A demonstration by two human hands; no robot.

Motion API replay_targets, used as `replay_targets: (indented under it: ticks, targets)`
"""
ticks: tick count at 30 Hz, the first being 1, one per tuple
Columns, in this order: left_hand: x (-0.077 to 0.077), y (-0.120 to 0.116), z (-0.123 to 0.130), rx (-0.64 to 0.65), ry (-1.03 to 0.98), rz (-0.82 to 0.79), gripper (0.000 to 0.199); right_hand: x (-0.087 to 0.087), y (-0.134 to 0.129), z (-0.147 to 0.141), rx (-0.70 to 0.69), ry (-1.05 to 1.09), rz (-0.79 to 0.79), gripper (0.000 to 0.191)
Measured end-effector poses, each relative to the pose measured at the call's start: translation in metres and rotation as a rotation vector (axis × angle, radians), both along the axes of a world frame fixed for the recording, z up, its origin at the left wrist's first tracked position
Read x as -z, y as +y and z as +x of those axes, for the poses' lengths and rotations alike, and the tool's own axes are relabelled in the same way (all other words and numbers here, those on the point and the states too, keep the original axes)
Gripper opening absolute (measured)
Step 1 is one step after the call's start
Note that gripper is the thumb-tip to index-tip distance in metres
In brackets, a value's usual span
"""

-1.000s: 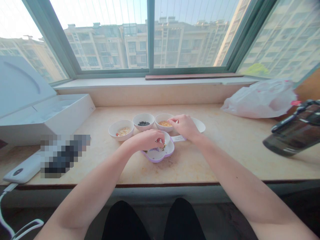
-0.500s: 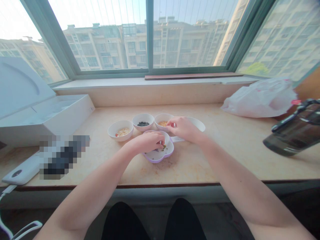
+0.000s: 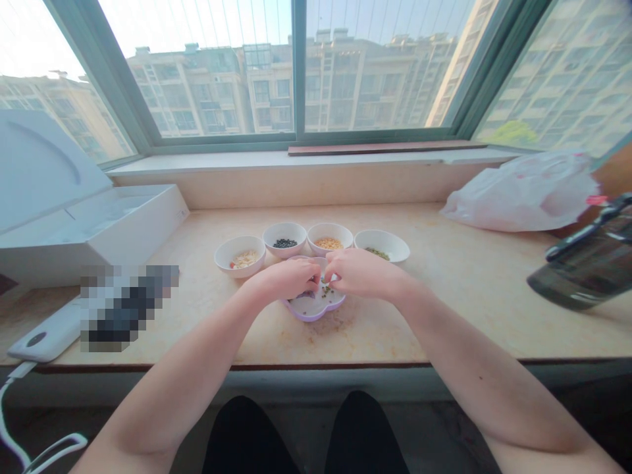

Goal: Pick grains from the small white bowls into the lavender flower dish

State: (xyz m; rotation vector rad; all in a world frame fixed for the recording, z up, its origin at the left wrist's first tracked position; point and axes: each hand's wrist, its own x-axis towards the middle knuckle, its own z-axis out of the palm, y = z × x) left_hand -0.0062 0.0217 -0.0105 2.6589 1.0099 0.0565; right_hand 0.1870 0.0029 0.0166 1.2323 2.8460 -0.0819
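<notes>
Far left: white cardboard box (image 3: 93,230), lid propped up, cut off by the frame edge. Just right of it and lower, a pixelated object (image 3: 126,306), blurred beyond identifying. Beside that, a white power bank (image 3: 44,339) with a dark round mark, any print too small to read; white cable (image 3: 14,421) trailing off the ledge, cut off at the bottom.

Centre, on the beige stone sill (image 3: 439,329): row of white bowls, left to right. Pale flakes with a red bit in the first bowl (image 3: 239,257), black beans in the second bowl (image 3: 284,238), orange grains in the third bowl (image 3: 330,237), green bits in a shallow fourth dish (image 3: 381,245).

Below the row, lilac-rimmed flower-shaped dish (image 3: 314,308), partly hidden under both hands. Left hand (image 3: 289,280) and right hand (image 3: 368,275) directly over it, fingers bunched and pressed together, fingertips (image 3: 320,271) almost touching at mid-dish. Small green bits (image 3: 324,288) visible in the dish below; whether anything sits in either pinch, hidden by the fingers.

Lower centre: black-clad knees (image 3: 247,438), below the sill edge.

Far right: white plastic bag (image 3: 523,194), crumpled, pink markings unreadable. Dark tinted bottle (image 3: 582,260) tilted at the frame edge, cut off, partly blurred, likely close to the camera.
</notes>
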Motion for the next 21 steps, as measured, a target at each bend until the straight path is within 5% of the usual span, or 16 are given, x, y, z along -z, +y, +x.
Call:
replay_targets:
  ticks: [21]
  targets:
    - [-0.004, 0.000, -0.008, -0.034, 0.010, 0.035, 0.009, 0.008, -0.004, -0.018, 0.064, -0.262, 0.102, 0.026]
